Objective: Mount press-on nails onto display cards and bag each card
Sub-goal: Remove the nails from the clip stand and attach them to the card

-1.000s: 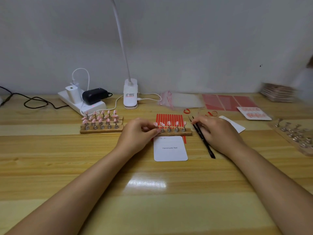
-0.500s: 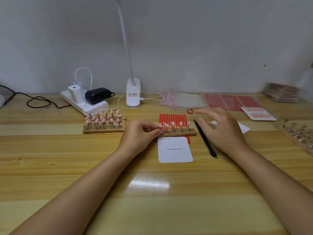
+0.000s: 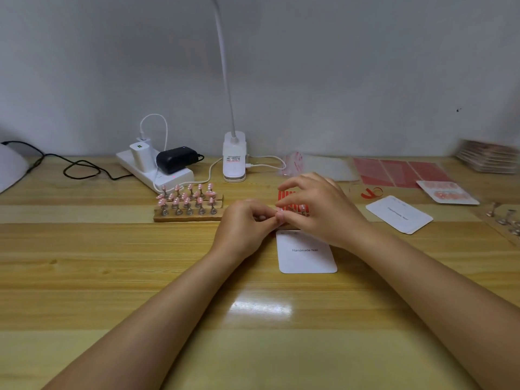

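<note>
A white display card (image 3: 306,256) printed "Handmade Nail" lies flat at the table's middle. Just behind it a wooden strip of nail stands sits over a red adhesive strip sheet (image 3: 283,196); my hands hide most of both. My left hand (image 3: 244,225) has curled fingers pinching the leftmost stand on that strip. My right hand (image 3: 319,209) reaches over the strip, and its fingertips meet the left hand's at the pink nail (image 3: 279,216) on that stand. A second wooden holder (image 3: 188,216) to the left carries several pink nails.
A spare white card (image 3: 399,214), a card with nails mounted (image 3: 447,192), red sheets (image 3: 399,171), clear bags (image 3: 323,166) and a card stack (image 3: 489,156) lie to the right. Bare metal stands (image 3: 506,218) sit at the right edge. Power strip (image 3: 154,170) and lamp base (image 3: 234,157) stand behind.
My right hand let go of the black tool and moved left over the strip to meet my left hand's fingertips. The left hand stayed on the leftmost stand.
</note>
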`<control>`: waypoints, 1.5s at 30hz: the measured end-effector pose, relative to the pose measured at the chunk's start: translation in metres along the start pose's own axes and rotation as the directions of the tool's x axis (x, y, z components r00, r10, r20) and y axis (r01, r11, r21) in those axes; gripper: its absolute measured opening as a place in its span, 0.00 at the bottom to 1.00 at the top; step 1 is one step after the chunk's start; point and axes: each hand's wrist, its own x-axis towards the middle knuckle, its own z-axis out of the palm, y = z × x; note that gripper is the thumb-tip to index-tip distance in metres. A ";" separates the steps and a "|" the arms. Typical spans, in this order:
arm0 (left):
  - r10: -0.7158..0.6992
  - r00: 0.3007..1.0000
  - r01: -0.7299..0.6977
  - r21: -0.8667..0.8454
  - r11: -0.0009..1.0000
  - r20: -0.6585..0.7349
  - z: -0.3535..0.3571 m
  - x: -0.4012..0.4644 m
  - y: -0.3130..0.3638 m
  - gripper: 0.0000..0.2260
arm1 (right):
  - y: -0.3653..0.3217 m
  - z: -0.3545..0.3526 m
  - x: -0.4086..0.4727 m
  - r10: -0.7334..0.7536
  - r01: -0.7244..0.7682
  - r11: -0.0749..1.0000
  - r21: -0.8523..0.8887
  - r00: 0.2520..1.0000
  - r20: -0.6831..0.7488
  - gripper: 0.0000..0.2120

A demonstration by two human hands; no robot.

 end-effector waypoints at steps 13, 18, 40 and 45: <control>0.010 1.000 -0.010 -0.008 1.000 0.019 0.000 0.001 0.002 0.05 | 0.004 -0.006 0.006 -0.042 0.032 0.996 0.087 0.992 0.123 0.10; 0.001 1.000 -0.001 -0.002 1.000 0.018 0.000 0.001 0.004 0.05 | 0.008 -0.007 0.011 -0.006 -0.037 0.977 0.208 0.979 0.205 0.09; 0.015 0.991 -0.009 -0.048 0.999 0.131 -0.005 0.000 0.004 0.14 | -0.013 -0.028 -0.028 0.338 -0.218 0.678 0.702 0.941 -0.034 0.05; 0.171 0.984 -0.172 -0.004 0.985 -0.047 -0.020 -0.010 0.013 0.15 | -0.012 -0.016 -0.040 0.369 -0.243 0.678 0.694 0.929 -0.035 0.09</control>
